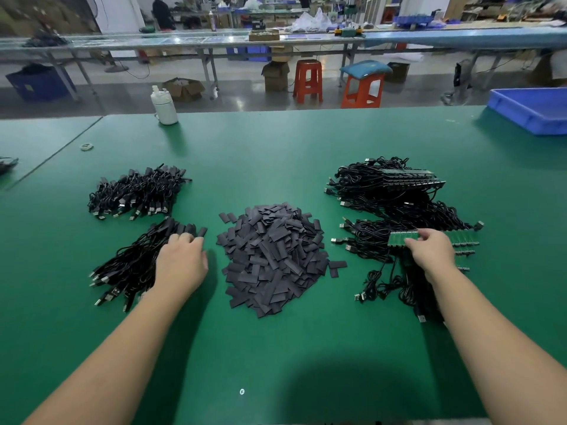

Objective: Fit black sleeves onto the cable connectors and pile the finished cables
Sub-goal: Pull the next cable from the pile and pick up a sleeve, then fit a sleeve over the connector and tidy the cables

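Left hand: your left hand (181, 259) lies palm down on the near-left bundle of sleeved cables (135, 265), fingers loosely bent over the black ends; you cannot tell whether they grip anything, since the fingertips are hidden.
Right hand: your right hand (432, 250) pinches a green connector board (402, 238) at the edge of the unsleeved cables (399, 240); the thumb is hidden under the palm.
Sleeves: the loose black sleeves (273, 259) are heaped on the green table (276, 148) between your hands.
Finished pile: a second finished bundle (138, 191) lies farther back on the left.
Far right stack: another cable stack (386, 182) sits behind, its boards blurred.
Cut off: a blue bin (534, 108) runs out of view at the right edge.
Also: a white bottle (164, 105) stands at the table's far edge.
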Demonstrator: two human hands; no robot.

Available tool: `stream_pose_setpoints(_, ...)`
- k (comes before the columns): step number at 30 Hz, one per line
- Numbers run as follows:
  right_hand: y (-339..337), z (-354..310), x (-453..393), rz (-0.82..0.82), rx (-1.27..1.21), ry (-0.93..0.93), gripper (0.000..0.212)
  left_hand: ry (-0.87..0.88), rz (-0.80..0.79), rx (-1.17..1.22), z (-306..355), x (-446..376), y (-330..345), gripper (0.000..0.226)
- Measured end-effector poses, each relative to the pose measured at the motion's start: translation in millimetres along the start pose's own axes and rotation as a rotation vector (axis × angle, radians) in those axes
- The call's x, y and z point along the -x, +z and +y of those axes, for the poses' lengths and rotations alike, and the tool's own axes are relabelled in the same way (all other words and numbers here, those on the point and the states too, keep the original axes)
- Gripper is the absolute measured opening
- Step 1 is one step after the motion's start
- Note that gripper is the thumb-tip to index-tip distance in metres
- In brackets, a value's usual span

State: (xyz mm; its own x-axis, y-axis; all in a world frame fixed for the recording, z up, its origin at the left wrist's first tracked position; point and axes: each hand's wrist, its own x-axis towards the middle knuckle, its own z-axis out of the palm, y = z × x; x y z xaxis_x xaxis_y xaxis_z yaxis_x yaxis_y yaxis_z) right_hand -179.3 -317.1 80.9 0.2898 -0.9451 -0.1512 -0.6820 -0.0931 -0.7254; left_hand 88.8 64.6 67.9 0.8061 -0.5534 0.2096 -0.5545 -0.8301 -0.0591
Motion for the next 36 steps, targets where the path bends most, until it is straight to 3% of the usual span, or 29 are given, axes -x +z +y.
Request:
stream_pose_setpoints(7, -13.9, -22.1, 18.4, -0.078, -0.034, -0.081, 0.044, 0.178, 0.055, 0.249, 69.6, 9.0, -16.7, 0.028)
stream_pose_setpoints(9, -19.2, -31.4, 28.9, -0.128, -0.018, -0.185, 0.035, 0.226, -0.018, 0.41, 98.2, 13.8, -26.8, 0.029)
stream_pose_setpoints(13, -19.3, -52.3, 57.8, -0.262, -0.044, -0.35, 0.034, 0.148, -0.373, 1.087, 161.0, 27.1, -47.0, 0.034)
stream_pose_setpoints(16, -14.0, -61.3, 75.2, -0.329, -0.052, -0.417, 0.022, 0.098, -0.463, 1.273, 199.5, 30.6, -48.4, 0.043)
stream_pose_setpoints(18, -9.9, -63.0, 83.4, -0.377, -0.088, -0.436, 0.015, 0.045, -0.519, 1.338, 214.1, 30.8, -50.5, 0.042)
stream_pose_setpoints(22, -8.8, -61.9, 94.4, -0.393, -0.138, -0.472, 0.006, 0.044, -0.489, 1.369, 221.6, 31.5, -51.6, 0.012)
stream_pose_setpoints(28, -11.5, -69.5, 104.2, -0.405, -0.111, -0.454, 0.011, 0.071, -0.49, 1.338, 224.6, 37.4, -59.5, 0.019)
stream_pose_setpoints(36, -6.6, -73.4, 110.3, -0.314, -0.081, -0.462, 0.011, -0.068, -0.407, 1.301, 230.5, 43.9, -65.3, 0.025)
